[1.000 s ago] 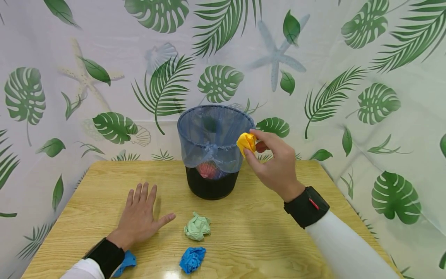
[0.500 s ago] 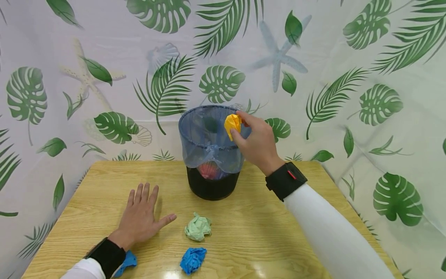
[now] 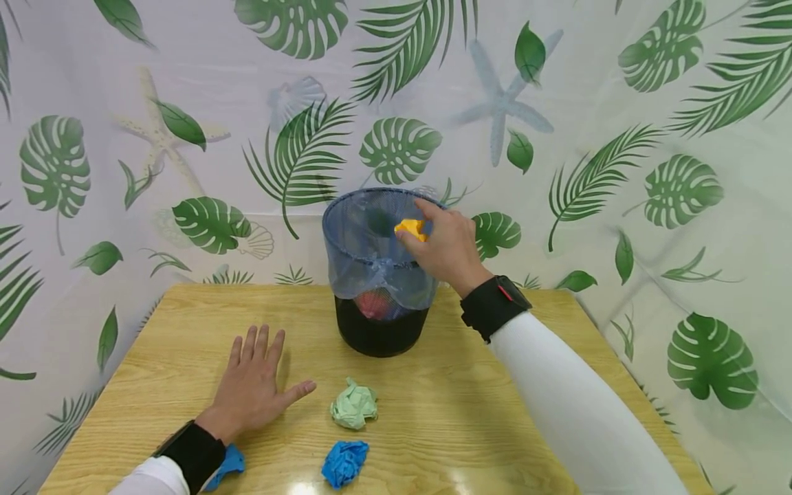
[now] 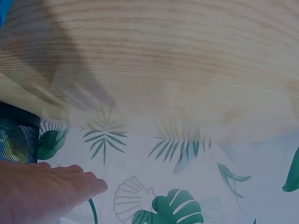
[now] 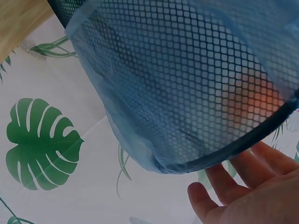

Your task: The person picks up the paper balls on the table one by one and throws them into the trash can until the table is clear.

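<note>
One yellow paper ball (image 3: pixel 411 228): within the mouth of the blue-lined mesh bin (image 3: pixel 380 338), clear of the fingers in the right-wrist view. One right hand (image 3: pixel 450 249): we see its fingers parted at the rim. One left hand (image 3: pixel 252 392): fingers straight, thumb spread wide, over the wooden table (image 3: pixel 482 412). We also list one green paper ball (image 3: pixel 354 404) and one blue paper ball (image 3: pixel 345 464).

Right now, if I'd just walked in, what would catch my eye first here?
Probably the bright yellow crumpled ball, close to the right hand at the opening of the blue-lined bin; whether the fingers touch it is hard to tell. Next, the pale green ball and, nearer the viewer, the blue ball, both on the wooden table in front of the bin. The spread left hand lies to their left.
</note>
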Tool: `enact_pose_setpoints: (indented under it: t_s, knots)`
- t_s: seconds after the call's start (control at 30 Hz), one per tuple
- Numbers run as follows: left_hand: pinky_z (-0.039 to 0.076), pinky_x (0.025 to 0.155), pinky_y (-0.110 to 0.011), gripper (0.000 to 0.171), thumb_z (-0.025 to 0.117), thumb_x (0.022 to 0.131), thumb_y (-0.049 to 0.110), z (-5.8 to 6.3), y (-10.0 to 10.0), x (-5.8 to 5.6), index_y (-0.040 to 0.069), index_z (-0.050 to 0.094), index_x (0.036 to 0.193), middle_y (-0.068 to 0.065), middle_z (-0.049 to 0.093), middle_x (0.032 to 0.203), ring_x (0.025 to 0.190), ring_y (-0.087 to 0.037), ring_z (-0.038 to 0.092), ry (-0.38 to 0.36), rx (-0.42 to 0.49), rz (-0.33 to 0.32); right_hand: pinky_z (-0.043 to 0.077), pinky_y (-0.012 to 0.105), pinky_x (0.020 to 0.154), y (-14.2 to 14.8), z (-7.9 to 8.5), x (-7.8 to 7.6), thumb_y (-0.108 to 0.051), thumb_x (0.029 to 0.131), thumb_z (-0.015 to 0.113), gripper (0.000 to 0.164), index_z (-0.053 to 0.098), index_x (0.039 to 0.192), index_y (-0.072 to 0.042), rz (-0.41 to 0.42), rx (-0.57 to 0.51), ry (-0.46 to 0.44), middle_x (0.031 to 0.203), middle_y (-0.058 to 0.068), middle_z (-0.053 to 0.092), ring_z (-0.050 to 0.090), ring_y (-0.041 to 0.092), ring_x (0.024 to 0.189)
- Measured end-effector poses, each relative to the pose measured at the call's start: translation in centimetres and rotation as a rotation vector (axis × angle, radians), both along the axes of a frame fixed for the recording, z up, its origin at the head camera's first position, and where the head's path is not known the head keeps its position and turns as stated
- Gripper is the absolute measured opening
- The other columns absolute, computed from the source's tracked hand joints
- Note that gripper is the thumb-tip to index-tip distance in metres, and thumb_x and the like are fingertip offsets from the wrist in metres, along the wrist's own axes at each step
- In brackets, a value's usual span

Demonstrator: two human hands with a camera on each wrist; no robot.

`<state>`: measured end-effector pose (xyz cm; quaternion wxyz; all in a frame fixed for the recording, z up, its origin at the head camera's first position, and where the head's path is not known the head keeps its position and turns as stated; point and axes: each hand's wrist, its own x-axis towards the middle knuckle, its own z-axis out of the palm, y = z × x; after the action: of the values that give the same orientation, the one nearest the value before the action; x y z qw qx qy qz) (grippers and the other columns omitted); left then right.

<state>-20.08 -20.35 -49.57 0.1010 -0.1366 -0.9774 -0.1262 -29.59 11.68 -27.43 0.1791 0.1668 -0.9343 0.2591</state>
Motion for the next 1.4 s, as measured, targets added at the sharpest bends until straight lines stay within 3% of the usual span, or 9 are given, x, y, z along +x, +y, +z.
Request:
enact_pose_setpoints:
  t_s: [0.1,0.2,0.47,0.73,1.03,1.4]
  knots:
    - [0.008,0.122,-0.066,0.112,0.048,0.089,0.083,0.1,0.1,0.0,-0.003,0.031,0.159,-0.032,0.021,0.164,0.152,-0.051,0.016,0.009,-0.002,-0.002,0.029,0.056,0.111,0.2,0.0,0.2,-0.039,0.099,0.068,0.065,0.048,0.154,-0.011,0.005,-0.009,0.002,0.123,0.015,0.069,0.053,0.04,0.121]
    - [0.009,0.122,-0.066,0.112,0.048,0.089,0.083,0.3,0.3,0.1,-0.003,0.031,0.159,-0.032,0.021,0.164,0.152,-0.052,0.016,0.007,-0.001,0.005,0.028,0.058,0.114,0.4,-0.1,0.5,-0.04,0.1,0.067,0.064,0.049,0.154,-0.011,0.024,-0.026,0.023,0.144,0.014,0.059,0.051,0.04,0.13]
    - [0.008,0.122,-0.066,0.111,0.048,0.089,0.082,0.5,0.5,0.2,-0.003,0.031,0.159,-0.033,0.021,0.163,0.152,-0.052,0.015,-0.014,-0.006,0.008,0.024,0.059,0.118,1.2,-1.0,1.2,-0.043,0.102,0.061,0.061,0.051,0.152,-0.009,0.046,-0.05,0.069,0.151,0.012,0.054,0.043,0.037,0.143]
    - [0.008,0.122,-0.066,0.112,0.048,0.089,0.083,0.3,0.5,0.2,-0.003,0.032,0.159,-0.033,0.022,0.163,0.152,-0.052,0.016,-0.009,-0.003,0.012,0.011,0.058,0.124,3.1,-2.3,2.0,-0.051,0.106,0.049,0.07,0.037,0.16,-0.008,0.081,-0.024,0.069,0.162,0.02,0.035,0.025,0.039,0.153]
    - [0.009,0.121,-0.067,0.111,0.048,0.089,0.082,0.4,0.4,0.1,-0.003,0.033,0.158,-0.033,0.023,0.163,0.151,-0.052,0.017,0.004,-0.011,0.008,0.003,0.058,0.124,6.3,-4.7,3.3,-0.058,0.106,0.044,0.077,0.024,0.165,-0.013,0.093,0.043,0.043,0.168,0.019,0.02,0.012,0.04,0.156]
    - [0.009,0.121,-0.067,0.111,0.05,0.089,0.081,0.5,0.5,0.3,-0.003,0.032,0.158,-0.033,0.023,0.163,0.151,-0.052,0.017,0.002,-0.005,0.008,0.008,0.066,0.121,9.5,-8.7,5.3,-0.055,0.105,0.049,0.077,0.028,0.163,-0.008,0.075,0.127,0.08,0.165,0.026,0.025,0.017,0.046,0.153]
